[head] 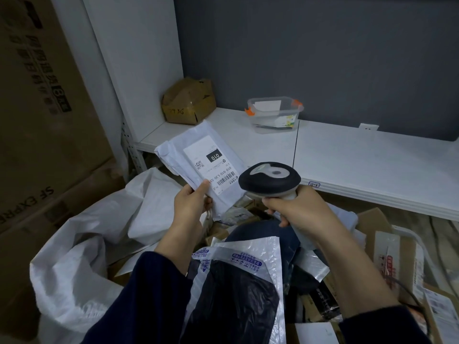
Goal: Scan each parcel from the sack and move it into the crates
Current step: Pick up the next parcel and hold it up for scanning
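Two hands busy — left hand [190, 207] pinches a white parcel [201, 167] labelled "010", right hand [296, 207] grips the scanner [269, 180].

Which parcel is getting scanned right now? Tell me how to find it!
Find the long white shelf across the middle. Just before its left end, above the open white sack, the left hand holds up a flat white parcel, with the scanner in the right hand beside it. Unlike the parcels lying below, it is lifted and its label shows 010 in a black box.
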